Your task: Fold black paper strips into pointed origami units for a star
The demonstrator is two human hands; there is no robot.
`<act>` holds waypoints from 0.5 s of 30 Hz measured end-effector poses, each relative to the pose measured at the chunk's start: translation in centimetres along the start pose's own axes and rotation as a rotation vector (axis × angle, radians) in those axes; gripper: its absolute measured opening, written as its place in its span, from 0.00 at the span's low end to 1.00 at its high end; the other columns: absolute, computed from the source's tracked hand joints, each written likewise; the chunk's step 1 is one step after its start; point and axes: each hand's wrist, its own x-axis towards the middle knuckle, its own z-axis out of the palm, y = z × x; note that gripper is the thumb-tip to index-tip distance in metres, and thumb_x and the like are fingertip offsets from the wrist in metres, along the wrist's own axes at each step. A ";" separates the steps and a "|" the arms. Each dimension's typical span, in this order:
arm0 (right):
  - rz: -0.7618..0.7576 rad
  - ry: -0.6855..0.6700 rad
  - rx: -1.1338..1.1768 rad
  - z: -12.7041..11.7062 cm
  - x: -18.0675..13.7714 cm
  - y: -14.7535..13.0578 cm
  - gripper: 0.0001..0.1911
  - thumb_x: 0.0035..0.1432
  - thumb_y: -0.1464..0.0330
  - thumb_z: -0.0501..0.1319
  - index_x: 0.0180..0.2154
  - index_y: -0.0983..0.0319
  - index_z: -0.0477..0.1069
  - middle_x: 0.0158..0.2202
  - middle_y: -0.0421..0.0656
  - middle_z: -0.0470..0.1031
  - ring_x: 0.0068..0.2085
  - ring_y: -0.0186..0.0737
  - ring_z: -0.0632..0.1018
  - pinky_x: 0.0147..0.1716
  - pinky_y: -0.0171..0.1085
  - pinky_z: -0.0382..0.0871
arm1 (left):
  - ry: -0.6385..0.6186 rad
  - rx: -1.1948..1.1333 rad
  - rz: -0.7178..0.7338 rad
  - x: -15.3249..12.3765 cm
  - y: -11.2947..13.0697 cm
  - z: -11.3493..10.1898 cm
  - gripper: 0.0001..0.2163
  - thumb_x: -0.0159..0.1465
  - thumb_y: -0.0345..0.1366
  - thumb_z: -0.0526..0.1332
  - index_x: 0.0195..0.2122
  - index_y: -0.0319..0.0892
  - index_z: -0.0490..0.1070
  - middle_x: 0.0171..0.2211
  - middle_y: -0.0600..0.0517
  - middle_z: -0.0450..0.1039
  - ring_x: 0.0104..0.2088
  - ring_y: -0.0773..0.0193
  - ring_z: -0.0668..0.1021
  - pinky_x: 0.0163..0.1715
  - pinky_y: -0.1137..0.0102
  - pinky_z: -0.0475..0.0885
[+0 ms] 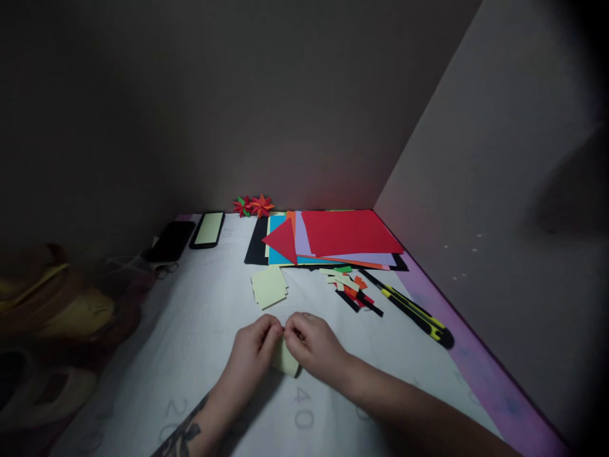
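My left hand (257, 341) and my right hand (314, 346) meet at the near middle of the table, fingertips almost touching. Both are closed in a pinch on a pale yellow piece of paper (286, 363). The paper's lower part shows between and below my hands; its upper edge is hidden by the fingers. Just beyond them lies a small stack of pale yellow paper squares (269, 287), slightly fanned. To its right is a loose heap of coloured paper scraps (351, 284) in green, orange, red, black and cream.
A black and yellow utility knife (412, 311) lies at the right. Coloured paper sheets (352, 231) are stacked at the back, near two folded paper stars (261, 205). A phone-like device (208, 230) and a dark flat object (172, 241) lie back left. Blurred clutter (61, 311) is at far left. Walls rise behind and right.
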 end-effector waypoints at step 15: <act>0.230 0.133 0.391 -0.8 0.3 0.1 0.05 0.55 0.69 0.56 0.27 0.61 0.65 0.24 0.36 0.64 0.25 0.32 0.65 0.24 0.30 0.58 | 0.212 -0.162 -0.116 0.7 -1.6 -0.3 0.14 0.60 0.46 0.57 0.25 0.41 0.68 0.20 0.56 0.63 0.23 0.67 0.65 0.21 0.75 0.57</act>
